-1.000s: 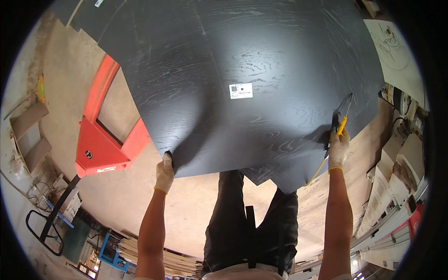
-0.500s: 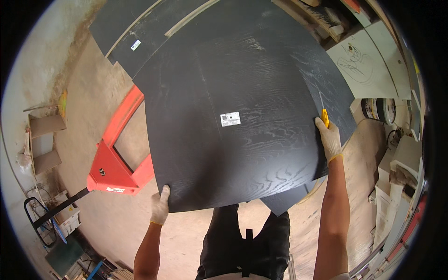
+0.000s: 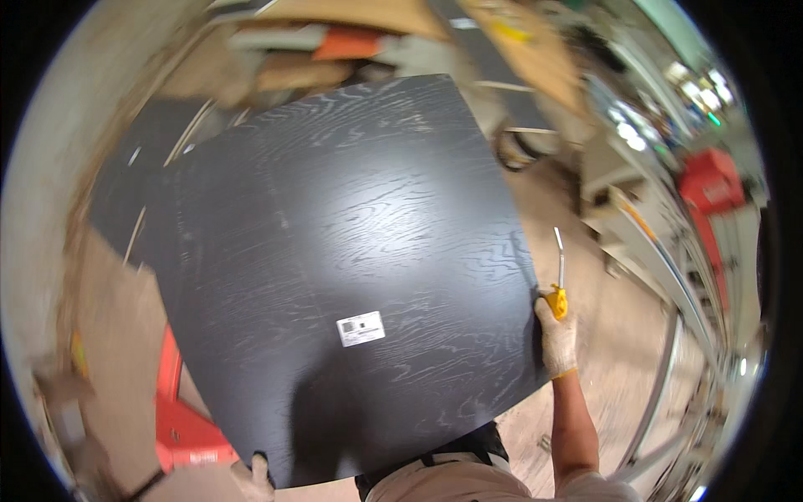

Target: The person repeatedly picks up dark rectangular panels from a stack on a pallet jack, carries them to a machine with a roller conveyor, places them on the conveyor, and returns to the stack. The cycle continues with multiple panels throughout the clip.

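Note:
A large black wood-grain panel spans the space in front of me, tilted and held by its edges. A white printed label is stuck on its face. My left hand, in a pale glove, is closed on the near left corner, thumb on top; its other fingers are hidden. At the right edge my gloved right hand grips the panel and also holds a yellow air blow gun. The gun's thin metal nozzle, bent at its tip, points away from me beside the panel.
Part of a red pallet jack shows at the left. More dark panels lie at far left, with wood strips on them. A dark reel-like object stands beyond the right edge. Blurred machinery, including a red housing, lines the right side.
My view has swung to the right and up. The panel now stands away from the dark panels behind it, still in both hands. The blow gun remains in my right hand.

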{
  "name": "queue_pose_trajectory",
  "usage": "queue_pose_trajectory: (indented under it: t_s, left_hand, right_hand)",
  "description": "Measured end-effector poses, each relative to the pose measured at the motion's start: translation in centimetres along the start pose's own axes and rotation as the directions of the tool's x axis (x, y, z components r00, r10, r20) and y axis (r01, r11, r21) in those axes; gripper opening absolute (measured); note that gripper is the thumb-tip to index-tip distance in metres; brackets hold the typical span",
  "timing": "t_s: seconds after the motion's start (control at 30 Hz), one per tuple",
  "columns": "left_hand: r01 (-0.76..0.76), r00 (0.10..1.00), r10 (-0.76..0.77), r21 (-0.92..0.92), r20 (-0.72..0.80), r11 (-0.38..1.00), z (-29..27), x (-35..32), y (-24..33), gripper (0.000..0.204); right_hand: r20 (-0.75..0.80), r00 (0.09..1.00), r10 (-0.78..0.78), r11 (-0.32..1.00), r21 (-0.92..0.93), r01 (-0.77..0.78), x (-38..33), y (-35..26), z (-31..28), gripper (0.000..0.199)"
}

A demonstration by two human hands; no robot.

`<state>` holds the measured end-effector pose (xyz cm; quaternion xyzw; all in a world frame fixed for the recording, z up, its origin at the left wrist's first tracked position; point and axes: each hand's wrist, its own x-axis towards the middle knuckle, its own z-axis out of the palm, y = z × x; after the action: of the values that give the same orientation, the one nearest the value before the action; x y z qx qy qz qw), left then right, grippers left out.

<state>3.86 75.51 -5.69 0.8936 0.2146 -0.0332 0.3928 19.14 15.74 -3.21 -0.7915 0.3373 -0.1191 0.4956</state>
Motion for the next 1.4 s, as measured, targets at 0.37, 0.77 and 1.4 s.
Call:
queue_pose_trajectory:
  t_s: [0.37, 0.77, 1.4]
  left_hand:
    - [-0.361, 0.846, 0.375, -0.110, 0.378, 0.926, 21.7, 1.4, 34.3, 0.070]
    - [-0.778, 0.397, 0.438, 0.042, 0.807, 0.627, 48.9, 5.8, 64.4, 0.078]
    - [-0.384, 0.650, 0.351, -0.108, 0.674, 0.917, 64.5, 16.9, 76.1, 0.106]
  right_hand:
    - [-0.577, 0.772, 0.268, 0.933, 0.356, -0.058, -0.6, 12.9, -37.8, 0.031]
    - [-0.789, 0.376, 0.486, 0.862, 0.504, -0.057, -1.1, 21.5, -48.1, 0.018]
    - [-0.209, 0.581, 0.787, 0.447, 0.841, -0.303, 6.3, 8.7, -27.2, 0.030]
